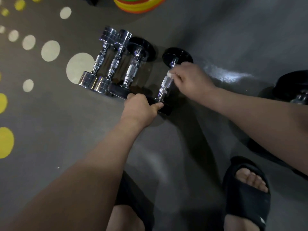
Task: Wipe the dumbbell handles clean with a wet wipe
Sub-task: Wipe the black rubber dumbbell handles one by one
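Note:
Several dumbbells lie side by side on the grey floor. The rightmost one, a black-headed dumbbell (165, 85) with a chrome knurled handle, is the one under my hands. My left hand (141, 110) grips its near black head. My right hand (190, 77) pinches a small white wet wipe (170, 74) against the far part of the handle. To its left lie a second black-headed dumbbell (132, 72) and two all-chrome dumbbells (100, 62) (115, 64).
Another black dumbbell (293, 92) lies at the right edge. My feet in black slides (246, 194) stand on the floor below. A stack of coloured discs (138, 5) sits at the top. White and yellow dots mark the floor at left.

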Demonstrator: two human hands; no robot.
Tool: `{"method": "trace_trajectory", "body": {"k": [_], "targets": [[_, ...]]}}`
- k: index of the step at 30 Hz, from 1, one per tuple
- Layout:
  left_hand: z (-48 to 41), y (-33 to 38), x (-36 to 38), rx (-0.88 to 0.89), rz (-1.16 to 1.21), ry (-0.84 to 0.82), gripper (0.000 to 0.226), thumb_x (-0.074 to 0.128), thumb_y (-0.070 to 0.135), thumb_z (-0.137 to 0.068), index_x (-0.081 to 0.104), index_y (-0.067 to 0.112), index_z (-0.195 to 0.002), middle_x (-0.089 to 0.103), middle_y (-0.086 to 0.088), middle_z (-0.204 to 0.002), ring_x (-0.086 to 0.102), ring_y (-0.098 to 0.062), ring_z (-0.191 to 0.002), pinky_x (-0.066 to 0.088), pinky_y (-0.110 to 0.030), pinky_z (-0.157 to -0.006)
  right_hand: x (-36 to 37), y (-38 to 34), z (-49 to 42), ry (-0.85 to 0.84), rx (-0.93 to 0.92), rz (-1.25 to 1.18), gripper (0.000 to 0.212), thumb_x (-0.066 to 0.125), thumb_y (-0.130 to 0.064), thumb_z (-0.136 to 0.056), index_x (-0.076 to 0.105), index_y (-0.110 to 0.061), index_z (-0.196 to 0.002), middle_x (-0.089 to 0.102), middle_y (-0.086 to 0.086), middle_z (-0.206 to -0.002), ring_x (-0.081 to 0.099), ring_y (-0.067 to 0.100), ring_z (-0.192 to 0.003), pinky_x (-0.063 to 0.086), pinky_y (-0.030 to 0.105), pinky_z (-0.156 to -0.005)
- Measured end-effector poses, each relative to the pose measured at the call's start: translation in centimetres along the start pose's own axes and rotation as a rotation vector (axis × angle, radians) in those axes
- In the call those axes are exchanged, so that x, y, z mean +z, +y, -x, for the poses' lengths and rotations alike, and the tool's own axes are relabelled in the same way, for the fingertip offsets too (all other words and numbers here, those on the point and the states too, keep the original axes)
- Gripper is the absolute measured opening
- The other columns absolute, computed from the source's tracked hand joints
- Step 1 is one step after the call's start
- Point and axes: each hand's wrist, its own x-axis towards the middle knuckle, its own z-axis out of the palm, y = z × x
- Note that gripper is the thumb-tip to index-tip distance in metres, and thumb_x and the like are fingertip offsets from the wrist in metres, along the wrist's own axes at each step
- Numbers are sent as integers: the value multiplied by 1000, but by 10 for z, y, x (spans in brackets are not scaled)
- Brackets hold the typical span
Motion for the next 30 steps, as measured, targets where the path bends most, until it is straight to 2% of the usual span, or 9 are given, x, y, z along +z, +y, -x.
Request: {"method": "trace_trajectory", "body": {"k": [2,6,8,12,17,22,24,27,30], "targets": [[-1,2,0,-1,-34,7,65,67,58,-88,65,0,-117,53,-27,-127,47,-40,-123,39,-36,-106,4,-2,6,20,-20,42,22,56,-20,-94,72,-9,-104,64,15,-90,63,35,-82,49,38,-69],[3,4,2,-27,-22,9,65,66,54,-91,61,-1,-124,45,-24,-133,48,-42,-123,36,-36,-110,2,-12,15,-165,-193,-29,22,54,-25,-98,71,-14,-106,67,8,-101,65,27,-93,53,37,-77],[3,2,2,-23,17,32,62,70,52,-89,60,1,-123,46,-22,-131,50,-42,-122,39,-37,-109,0,-10,4,-114,-114,-34,24,55,-30,-99,71,-15,-106,66,7,-98,64,25,-91,53,39,-76],[3,-2,-1,22,106,73,70,77,42,-86,48,13,-142,42,-16,-138,50,-38,-123,39,-41,-112,1,-6,-13,-25,13,-5,27,52,-33,-99,68,-13,-102,65,9,-92,62,29,-86,50,44,-75],[0,-4,0,69,101,89,56,76,40,-87,59,17,-136,48,-14,-134,51,-35,-123,41,-35,-108,8,-4,-12,7,81,0,32,46,-35,-100,67,-12,-103,65,11,-91,62,32,-84,51,46,-72],[-5,-8,-6,64,71,104,58,70,36,-93,53,15,-144,49,-19,-140,49,-36,-129,36,-33,-109,18,-18,11,-105,-108,-58,24,56,-25,-100,70,-11,-112,69,11,-105,65,28,-96,53,39,-80],[-6,-11,-8,77,95,136,54,72,31,-93,55,17,-142,49,-16,-139,52,-33,-126,36,-26,-105,17,-16,3,-105,-109,-44,26,55,-28,-99,70,-11,-111,68,11,-105,64,28,-95,53,39,-79],[-6,-13,-13,91,107,156,41,71,25,-94,62,16,-133,50,-12,-134,56,-29,-117,29,-12,-85,15,-10,-15,-23,32,-36,26,52,-31,-99,70,-14,-109,67,10,-100,63,28,-93,50,37,-79],[-4,-13,-18,122,35,121,36,66,28,-97,63,15,-130,51,-14,-133,56,-31,-117,37,-23,-90,8,-8,-24,-42,126,-50,18,58,-26,-97,71,-17,-107,68,7,-98,62,23,-92,47,33,-79]]}}
